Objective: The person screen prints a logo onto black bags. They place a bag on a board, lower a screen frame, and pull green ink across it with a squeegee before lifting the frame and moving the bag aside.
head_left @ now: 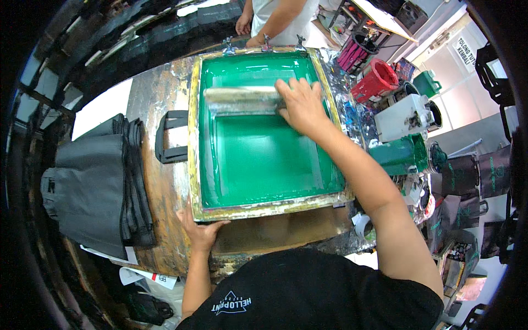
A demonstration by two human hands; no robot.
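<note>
A screen printing frame (193,137) with worn yellowish wooden edges lies on the paint-stained table, its mesh coated in wet green ink (264,159). My right hand (301,107) is closed round the right end of a squeegee (242,95), which lies crosswise on the upper part of the mesh and looks blurred. At the near left corner my left hand (201,232) grips the frame, thumb along its front edge. Black bag handles (173,151) stick out from beneath the frame's left side; whatever they belong to is hidden.
Stacked black fabric bags (91,181) lie on the table (165,203) at left. Clamps (267,44) hold the frame's far edge. A red bucket (377,80), a white jug (401,118) and a green ink container (399,155) crowd the right. Another person (280,19) stands beyond the table.
</note>
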